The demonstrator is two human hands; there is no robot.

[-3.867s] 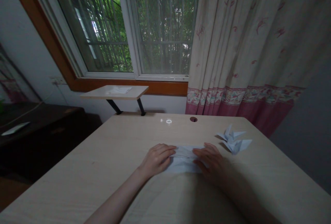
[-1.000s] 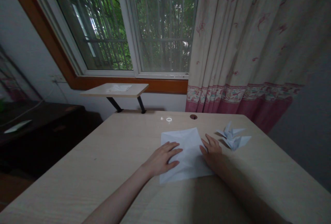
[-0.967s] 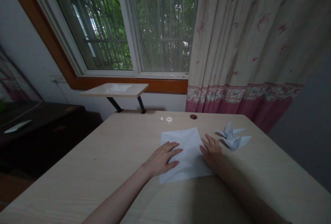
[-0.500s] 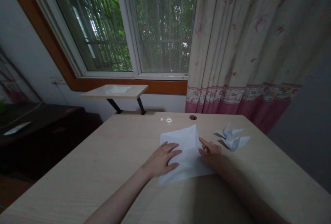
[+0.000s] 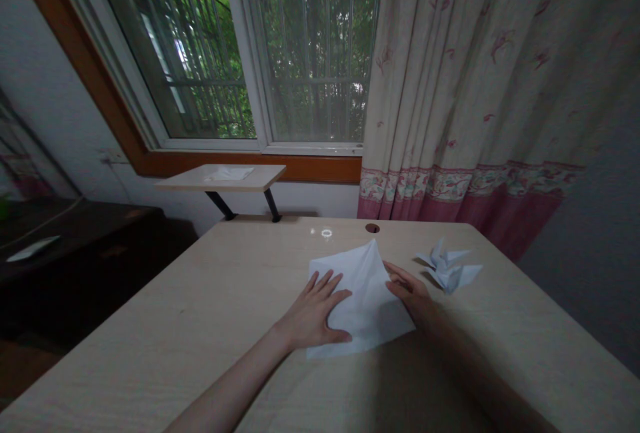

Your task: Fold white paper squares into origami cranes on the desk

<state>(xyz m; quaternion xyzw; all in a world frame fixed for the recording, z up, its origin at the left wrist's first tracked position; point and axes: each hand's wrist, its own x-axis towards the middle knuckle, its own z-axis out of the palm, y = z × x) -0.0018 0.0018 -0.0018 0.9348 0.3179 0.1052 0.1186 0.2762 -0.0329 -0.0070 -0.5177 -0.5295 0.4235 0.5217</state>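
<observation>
A white sheet of paper lies on the pale wooden desk, with creases running down from its raised far corner. My left hand presses on its left part, palm down, fingers spread. At the right edge of the sheet, my right hand has its thumb and fingers closed on the paper. Its fingertips are partly hidden behind the lifted edge. To the right of that hand stand folded paper cranes, close together.
A small raised shelf on black legs stands at the desk's far left, with white paper on it. A round cable hole is near the back edge. Behind the desk are a window and a floral curtain.
The right side of the paper has lifted and bent inward with my right hand. My left hand's fingers have spread wider, its thumb lower on the sheet.
</observation>
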